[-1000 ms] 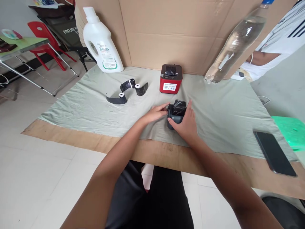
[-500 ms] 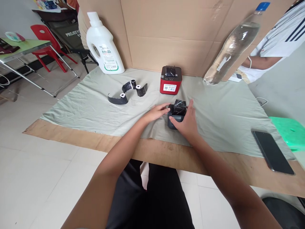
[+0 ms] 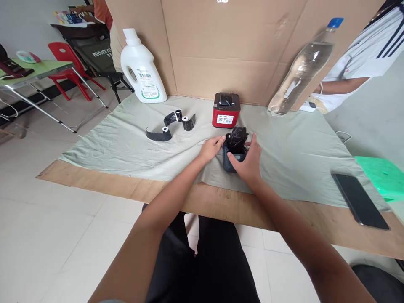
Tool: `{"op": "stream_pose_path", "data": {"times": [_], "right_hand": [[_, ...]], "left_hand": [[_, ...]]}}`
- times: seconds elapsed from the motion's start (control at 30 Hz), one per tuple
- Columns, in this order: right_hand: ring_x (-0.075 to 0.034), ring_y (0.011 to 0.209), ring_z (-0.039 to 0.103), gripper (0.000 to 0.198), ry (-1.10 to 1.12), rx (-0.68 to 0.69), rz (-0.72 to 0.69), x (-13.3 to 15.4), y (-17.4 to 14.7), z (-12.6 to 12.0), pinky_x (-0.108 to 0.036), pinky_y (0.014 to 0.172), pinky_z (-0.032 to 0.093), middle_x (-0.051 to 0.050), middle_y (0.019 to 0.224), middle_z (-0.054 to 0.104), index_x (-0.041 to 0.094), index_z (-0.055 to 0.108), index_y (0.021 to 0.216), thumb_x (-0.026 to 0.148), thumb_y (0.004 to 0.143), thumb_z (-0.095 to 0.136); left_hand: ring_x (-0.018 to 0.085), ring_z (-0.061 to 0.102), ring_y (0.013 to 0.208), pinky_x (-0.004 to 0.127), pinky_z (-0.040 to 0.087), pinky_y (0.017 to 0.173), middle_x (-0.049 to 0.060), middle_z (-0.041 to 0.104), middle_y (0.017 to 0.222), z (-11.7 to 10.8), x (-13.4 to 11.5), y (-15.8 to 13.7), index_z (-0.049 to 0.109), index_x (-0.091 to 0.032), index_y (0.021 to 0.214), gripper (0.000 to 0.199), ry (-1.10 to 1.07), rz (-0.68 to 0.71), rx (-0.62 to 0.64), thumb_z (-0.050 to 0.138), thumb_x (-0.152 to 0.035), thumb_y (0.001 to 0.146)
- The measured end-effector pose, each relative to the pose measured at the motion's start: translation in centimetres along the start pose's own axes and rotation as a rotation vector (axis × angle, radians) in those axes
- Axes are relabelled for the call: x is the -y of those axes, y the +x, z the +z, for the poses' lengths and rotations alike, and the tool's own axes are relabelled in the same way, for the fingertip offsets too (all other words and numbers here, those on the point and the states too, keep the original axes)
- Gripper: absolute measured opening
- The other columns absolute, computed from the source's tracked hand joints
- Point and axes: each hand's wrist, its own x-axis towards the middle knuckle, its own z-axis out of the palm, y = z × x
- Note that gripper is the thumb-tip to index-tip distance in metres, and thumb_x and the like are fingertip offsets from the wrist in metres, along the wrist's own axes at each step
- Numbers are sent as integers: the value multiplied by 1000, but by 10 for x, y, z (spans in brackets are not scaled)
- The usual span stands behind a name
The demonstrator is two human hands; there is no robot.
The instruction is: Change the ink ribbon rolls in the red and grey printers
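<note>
A small dark portable printer [image 3: 232,164] stands on the cloth near the table's front edge. Shiny black paper [image 3: 237,139] sticks up from its top. My left hand [image 3: 212,148] is closed at the printer's upper left edge, thumb and fingertips pressed there. On the other side my right hand [image 3: 250,162] grips the printer, thumb across the front and fingers along the right side. Some of those fingertips are hidden behind it. Just beyond sits a red and black printer [image 3: 226,111] with a white label. Black paper rolls [image 3: 161,134] lie partly unwound to the left.
A white detergent jug [image 3: 143,71] and a water bottle [image 3: 304,71] lean near the cardboard wall [image 3: 217,54]. A phone [image 3: 360,201] lies at the table's right front. A green stool [image 3: 381,176] stands beyond that side. Other people are behind the cardboard.
The head view has tilted up slightly. Both hands remain at the dark printer, with small finger shifts, and the black paper on top stands a little more upright.
</note>
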Motion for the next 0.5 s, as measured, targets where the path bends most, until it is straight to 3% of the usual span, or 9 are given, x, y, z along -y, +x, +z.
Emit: {"op": "stream_pose_path", "data": {"times": [0.27, 0.4, 0.5], "right_hand": [[-23, 87, 66, 64, 338, -17, -37, 4, 2, -13, -45, 90, 56, -5, 91, 66, 13, 38, 150, 48, 97, 45], [-18, 65, 64, 47, 527, -23, -1, 9, 3, -20, -37, 74, 57, -1, 78, 67, 19, 53, 128, 56, 101, 42], [-15, 53, 61, 42, 600, 2, 109, 9, 15, -27, -32, 62, 54, 0, 70, 66, 19, 64, 100, 57, 99, 45]], "left_hand": [[16, 57, 73, 26, 41, 74, 0, 63, 70, 0, 0, -2, 57, -19, 68, 51, 55, 12, -14, 38, -45, 108], [17, 57, 72, 26, 41, 75, 0, 64, 70, 0, -1, -3, 60, -19, 71, 47, 108, 12, -13, 41, -42, 107], [17, 57, 72, 27, 41, 76, 0, 66, 71, 0, -1, -3, 63, -20, 73, 42, 132, 7, -8, 44, -38, 106]]}}
